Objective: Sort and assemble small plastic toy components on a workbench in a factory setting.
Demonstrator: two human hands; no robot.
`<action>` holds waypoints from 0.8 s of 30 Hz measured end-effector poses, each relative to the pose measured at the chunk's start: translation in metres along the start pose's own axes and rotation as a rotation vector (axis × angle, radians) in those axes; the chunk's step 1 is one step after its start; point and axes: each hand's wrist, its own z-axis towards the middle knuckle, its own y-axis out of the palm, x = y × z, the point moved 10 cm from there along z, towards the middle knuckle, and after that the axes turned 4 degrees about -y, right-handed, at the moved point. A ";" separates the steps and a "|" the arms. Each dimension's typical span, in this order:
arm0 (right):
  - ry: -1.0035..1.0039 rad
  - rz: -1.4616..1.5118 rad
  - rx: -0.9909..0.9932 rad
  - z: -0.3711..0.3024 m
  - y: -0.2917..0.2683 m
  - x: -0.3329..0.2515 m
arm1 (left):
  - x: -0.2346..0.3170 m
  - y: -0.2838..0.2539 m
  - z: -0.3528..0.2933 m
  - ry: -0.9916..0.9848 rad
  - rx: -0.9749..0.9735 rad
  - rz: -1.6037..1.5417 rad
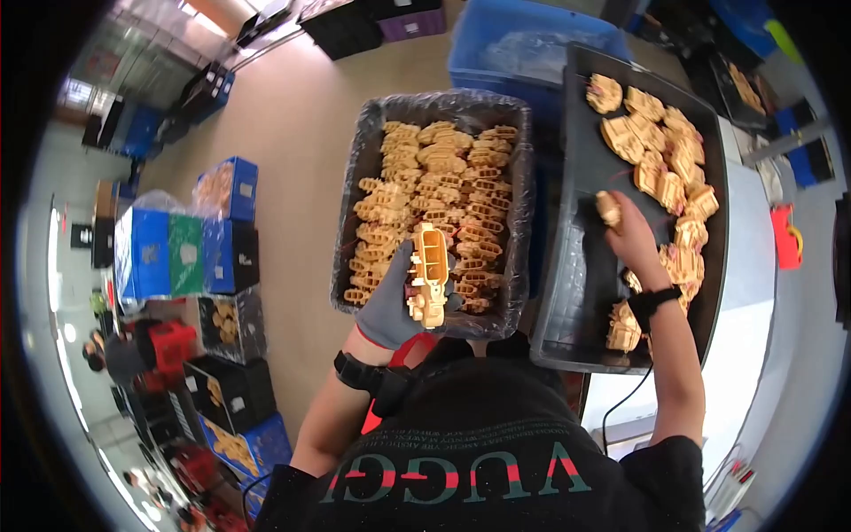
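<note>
My left hand (pixel 387 306), in a grey glove, is closed around a tan moulded plastic housing (pixel 432 257) with open rectangular slots facing up. It is held above a lined bin (pixel 347 257) packed with rows of similar tan plastic parts (pixel 443 164). Bare and over the black tray on the right, my right hand (pixel 633 238) pinches a smaller-looking tan plastic part (pixel 608 208), partly covered by the fingers. More tan parts (pixel 683 151), some with reddish bits, lie loosely along the right side of the black tray (pixel 554 293).
Behind the tray is a blue bin (pixel 532 35) with clear plastic film inside. Blue crates (pixel 232 191) and black crates (pixel 230 395) stand on the floor at the left, several holding tan parts. A person in red and black (pixel 151 350) is farther left. A dark cable (pixel 620 403) hangs near my right arm.
</note>
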 end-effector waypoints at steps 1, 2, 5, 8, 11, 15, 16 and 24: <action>0.103 0.213 0.061 -0.008 -0.013 0.011 | -0.007 0.005 -0.003 0.004 -0.006 -0.055; 0.147 0.351 0.120 -0.016 -0.027 0.014 | -0.013 0.009 -0.004 0.007 -0.013 -0.110; 0.080 0.965 0.097 -0.032 -0.043 -0.093 | 0.020 -0.007 -0.018 0.034 -0.007 -0.115; -0.087 1.015 -0.130 -0.039 -0.036 -0.177 | 0.019 -0.009 -0.021 0.034 -0.119 -0.217; -0.558 0.557 -0.108 -0.043 -0.043 -0.257 | 0.017 0.003 -0.019 0.018 -0.203 -0.256; -0.816 0.173 -0.050 -0.056 -0.039 -0.308 | 0.006 0.004 -0.012 -0.143 -0.215 -0.432; -0.821 0.178 -0.054 -0.055 -0.037 -0.315 | 0.022 -0.002 -0.017 0.161 -0.132 0.083; -1.137 0.033 -0.163 -0.071 -0.017 -0.359 | 0.034 -0.005 -0.035 0.359 -0.073 0.927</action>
